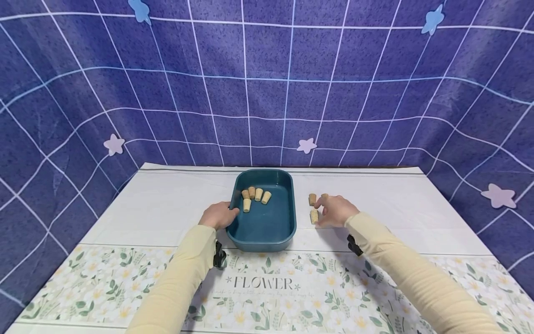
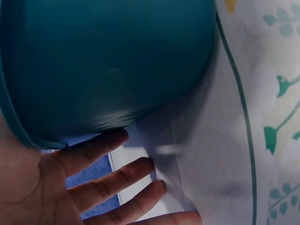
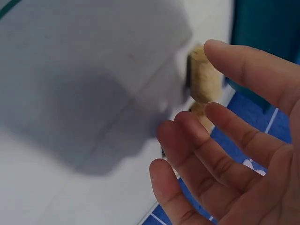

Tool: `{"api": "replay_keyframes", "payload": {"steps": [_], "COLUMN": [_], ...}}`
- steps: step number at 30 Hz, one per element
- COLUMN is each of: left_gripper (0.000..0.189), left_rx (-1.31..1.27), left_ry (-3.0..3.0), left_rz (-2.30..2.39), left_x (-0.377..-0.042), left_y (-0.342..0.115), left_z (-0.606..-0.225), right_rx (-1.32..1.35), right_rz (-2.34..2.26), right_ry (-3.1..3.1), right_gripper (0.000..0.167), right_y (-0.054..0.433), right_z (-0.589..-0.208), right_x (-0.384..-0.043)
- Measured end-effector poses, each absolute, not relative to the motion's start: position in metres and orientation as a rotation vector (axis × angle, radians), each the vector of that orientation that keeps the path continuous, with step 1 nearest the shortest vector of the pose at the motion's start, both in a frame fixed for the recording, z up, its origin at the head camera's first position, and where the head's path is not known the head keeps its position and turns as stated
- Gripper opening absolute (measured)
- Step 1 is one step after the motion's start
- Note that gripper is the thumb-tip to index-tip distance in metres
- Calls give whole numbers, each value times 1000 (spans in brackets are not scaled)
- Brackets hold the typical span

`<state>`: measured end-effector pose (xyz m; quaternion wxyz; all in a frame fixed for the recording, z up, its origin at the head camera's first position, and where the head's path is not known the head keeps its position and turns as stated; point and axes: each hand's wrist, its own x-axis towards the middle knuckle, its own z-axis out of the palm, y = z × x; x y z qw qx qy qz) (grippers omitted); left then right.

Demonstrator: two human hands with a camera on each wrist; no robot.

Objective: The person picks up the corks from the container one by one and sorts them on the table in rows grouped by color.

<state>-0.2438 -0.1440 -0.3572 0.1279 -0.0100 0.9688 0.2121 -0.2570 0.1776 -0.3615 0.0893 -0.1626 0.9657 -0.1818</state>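
A dark teal rectangular bin (image 1: 267,232) sits on the table with several tapered cork stoppers (image 1: 258,194) toward its back left. My left hand (image 1: 219,215) holds its left rim; the thumb lies over the edge and the fingers (image 2: 112,183) spread outside, the index touching the outer wall. To the right of the bin my right hand (image 1: 338,211) reaches over loose corks, fingers apart. Its thumb and index finger flank the nearest cork (image 3: 205,77), which stands on the table. Another cork (image 1: 312,199) is behind it, and a third (image 1: 325,195) is partly hidden by the hand.
A white cloth with a floral band and the word FLOWER (image 1: 263,283) covers the table. Behind and at the sides hangs a blue curtain (image 1: 267,102) with a white grid and stars. Dark wrist devices (image 1: 219,255) sit under both sleeves.
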Motion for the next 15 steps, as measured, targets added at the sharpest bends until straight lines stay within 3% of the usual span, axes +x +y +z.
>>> {"api": "replay_keyframes", "payload": {"steps": [15], "left_gripper": [50], "left_rx": [-13], "left_ry": [2820], "left_rz": [613], "left_x": [-244], "left_y": [-144], "left_z": [-357], "right_rx": [-488], "right_rz": [-643], "right_ry": [2895], "right_gripper": [50], "right_y": [194], "right_z": [-330], "right_x": [-267]}}
